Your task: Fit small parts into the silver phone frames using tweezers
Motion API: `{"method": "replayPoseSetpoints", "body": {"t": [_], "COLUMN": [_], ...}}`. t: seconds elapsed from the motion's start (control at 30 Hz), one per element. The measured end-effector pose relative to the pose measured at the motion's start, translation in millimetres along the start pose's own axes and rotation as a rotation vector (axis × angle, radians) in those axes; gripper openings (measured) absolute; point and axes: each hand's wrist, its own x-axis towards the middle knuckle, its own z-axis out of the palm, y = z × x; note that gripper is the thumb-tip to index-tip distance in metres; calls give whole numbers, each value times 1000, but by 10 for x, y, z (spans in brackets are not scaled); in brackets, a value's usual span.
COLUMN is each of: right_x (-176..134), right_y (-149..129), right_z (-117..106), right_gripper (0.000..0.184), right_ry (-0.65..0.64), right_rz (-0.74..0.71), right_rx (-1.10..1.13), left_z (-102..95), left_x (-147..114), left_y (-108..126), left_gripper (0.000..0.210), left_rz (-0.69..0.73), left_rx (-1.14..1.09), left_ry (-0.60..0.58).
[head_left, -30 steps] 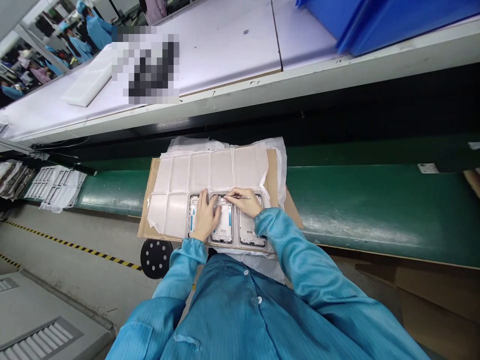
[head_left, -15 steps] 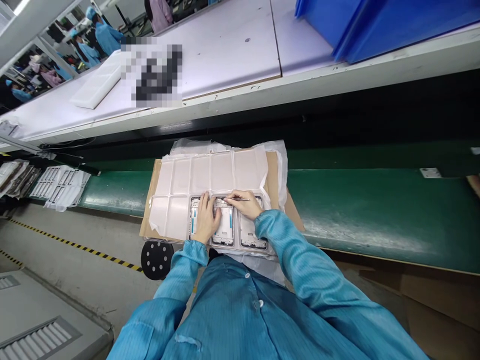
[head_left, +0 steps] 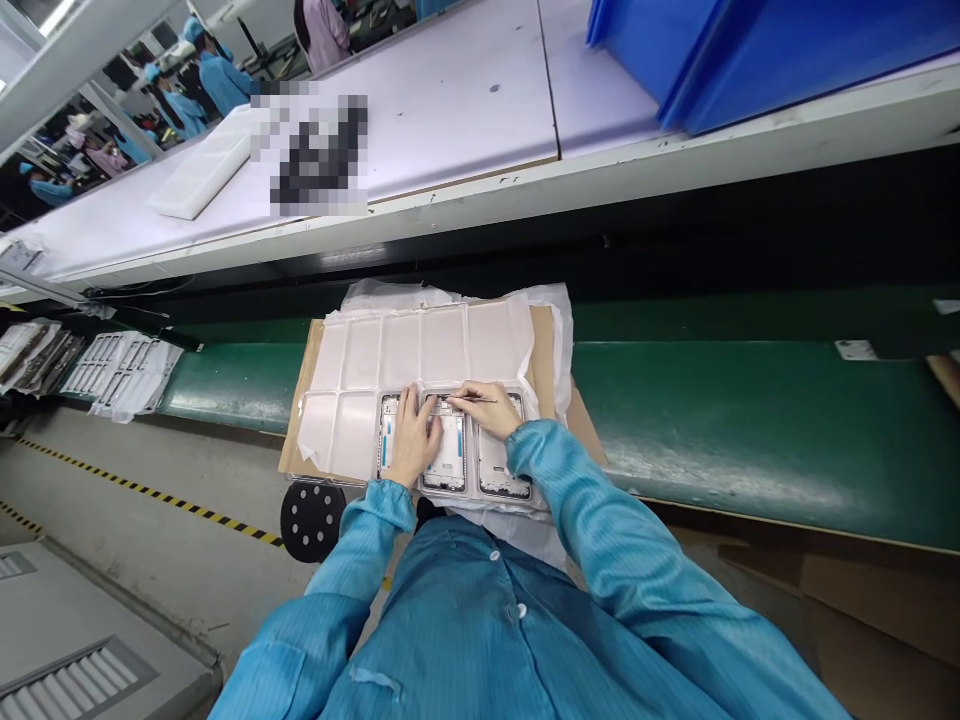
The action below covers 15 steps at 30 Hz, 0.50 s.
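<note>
My left hand [head_left: 411, 445] lies with its fingers spread across the left and middle metal device frames. The left frame [head_left: 386, 440] is partly covered by it. The middle frame [head_left: 448, 462] shows a silvery plate with a dark border and a blue strip. A slim pen-like tool [head_left: 490, 401] is pinched in my right hand [head_left: 493, 412], its tip at the upper edge of the middle frame; its exact kind is too small to tell. Beneath my right wrist is the right frame [head_left: 504, 478]. All three frames sit in compartments of a pale plastic tray [head_left: 382, 350].
Cardboard [head_left: 301, 400] and white wrapping sheet [head_left: 559, 330] lie under the tray on a green bench [head_left: 712, 420]. A shelf [head_left: 450, 100] above holds a blue bin [head_left: 787, 60] and a white slab [head_left: 202, 165]. A black round stool [head_left: 311, 522] stands lower left. Several people work far left.
The view has shifted very slightly. Both hands stay in nearly the same places, and the right hand still pinches the tool at the middle frame's upper edge.
</note>
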Motion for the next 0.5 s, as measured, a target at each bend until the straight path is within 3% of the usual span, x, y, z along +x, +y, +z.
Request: {"method": "replayPoseSetpoints", "body": {"t": [0.5], "right_x": [-14], "right_y": [-15], "right_z": [-18], "right_gripper": [24], "right_ry": [10], "right_rz": [-12], "right_rx": [-7], "left_z": [42], "left_x": [4], "left_y": [5], "left_gripper": [43], "left_rz": [46], "left_rx": [176], "left_ry": [24]}}
